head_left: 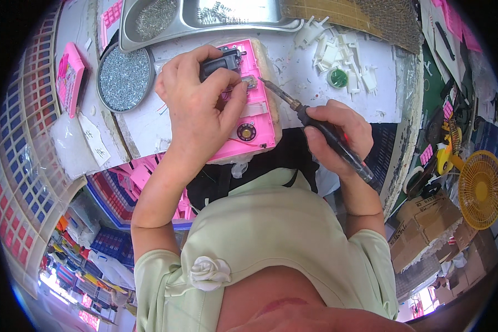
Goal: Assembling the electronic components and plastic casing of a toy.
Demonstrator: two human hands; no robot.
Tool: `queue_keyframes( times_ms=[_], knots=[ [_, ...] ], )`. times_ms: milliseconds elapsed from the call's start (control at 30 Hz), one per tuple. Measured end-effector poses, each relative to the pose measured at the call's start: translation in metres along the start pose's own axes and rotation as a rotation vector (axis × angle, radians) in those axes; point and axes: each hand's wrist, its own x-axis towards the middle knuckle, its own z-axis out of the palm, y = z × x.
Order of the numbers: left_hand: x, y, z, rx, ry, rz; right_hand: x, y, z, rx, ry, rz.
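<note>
A pink plastic housing (263, 119) lies on a pale padded block (274, 72) in front of me. A round speaker (247, 131) sits at its near end and a black boxy part (221, 65) at its far end. My left hand (196, 91) reaches over the housing, fingers against the black part. Its thumb and forefinger are pinched beside a small metal piece (250, 82); what they hold is hidden. In my right hand (343, 130) is a black-handled soldering iron (307, 113), its narrow tip at the housing's right edge.
A round dish of small screws (125, 77) stands to the left, near a pink case (70, 80). Across the back is a metal tray (205, 25) with small metal parts. White plastic pieces (337, 52) and a green round container (337, 78) lie to the right. A yellow fan (480, 190) stands far right.
</note>
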Motion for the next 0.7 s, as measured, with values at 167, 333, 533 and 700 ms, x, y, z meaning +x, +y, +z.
queue_keyframes(
  times_ms=[167,333,533,700],
  knots=[
    [-0.001,0.000,0.003,0.013,0.016,0.004,0.001,0.003,0.004,0.011,-0.014,-0.011],
    [-0.001,-0.001,0.004,0.011,0.018,0.006,0.005,0.003,0.006,0.006,0.000,-0.004],
    [0.000,0.001,0.000,0.053,-0.017,0.005,0.005,0.005,0.009,-0.003,-0.016,0.005],
    [-0.001,-0.001,0.003,0.032,0.004,0.008,0.001,0.012,0.015,0.010,0.004,-0.087]
  ],
)
